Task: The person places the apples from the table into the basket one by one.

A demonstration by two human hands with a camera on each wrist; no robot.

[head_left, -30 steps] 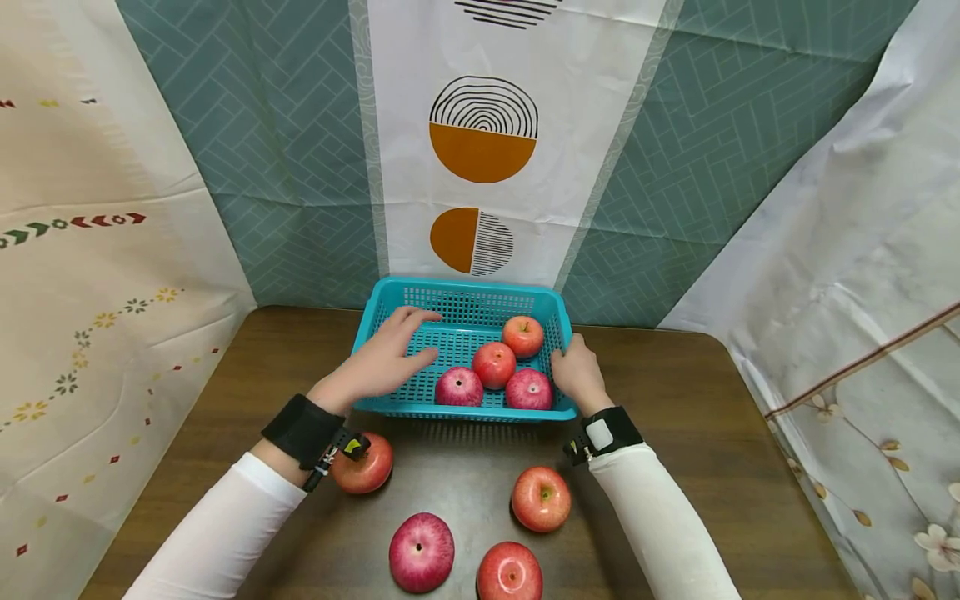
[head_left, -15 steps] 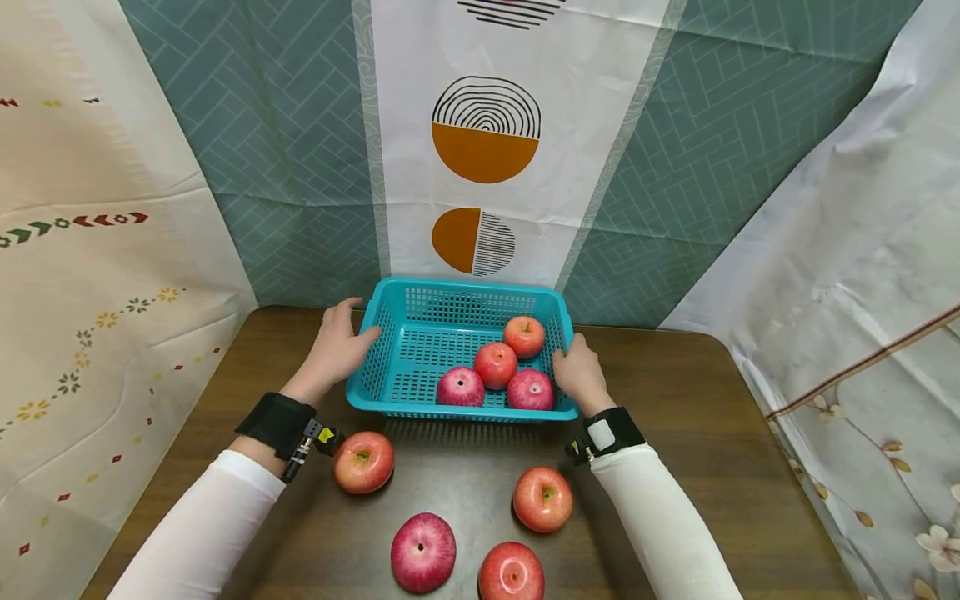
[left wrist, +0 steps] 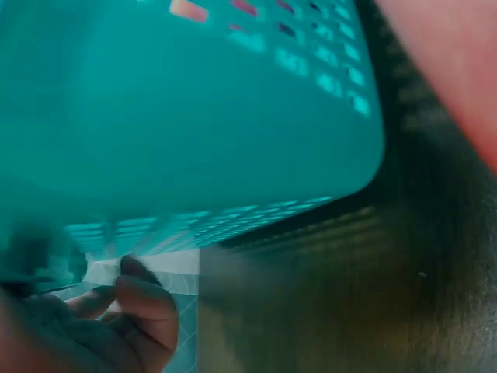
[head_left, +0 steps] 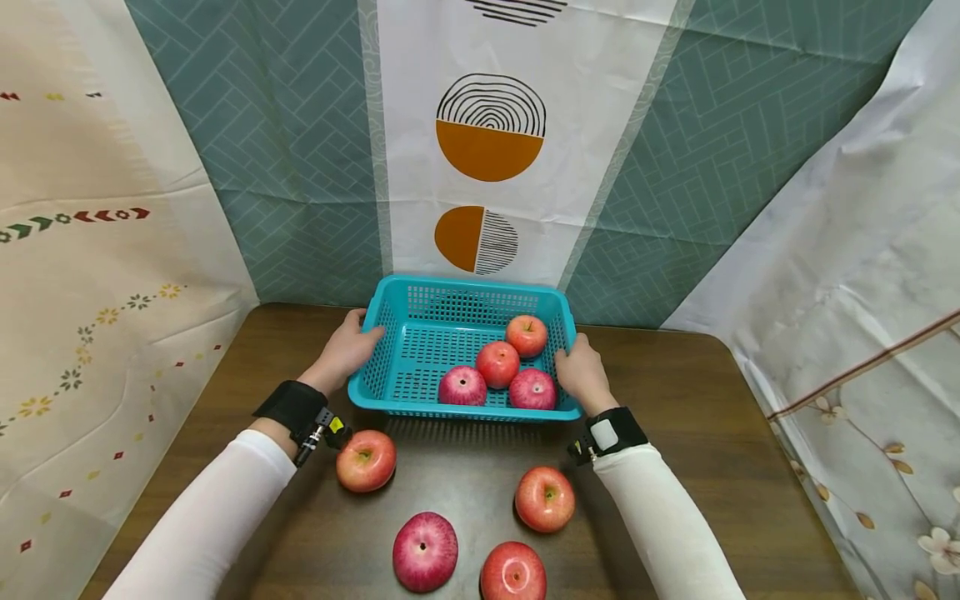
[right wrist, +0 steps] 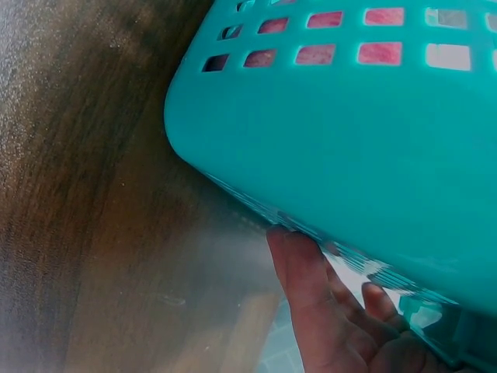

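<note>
At the left of the basket (head_left: 420,350), the left hand (head_left: 349,346) has moved in, fingers pinching that end — the right hand (head_left: 582,372) pinches the other. Both seem secured.

white sleeves (head_left: 202,517) | black wristbands (head_left: 288,408) | yellow markings (head_left: 336,424) | right: pale square patch (head_left: 603,434)
</note>
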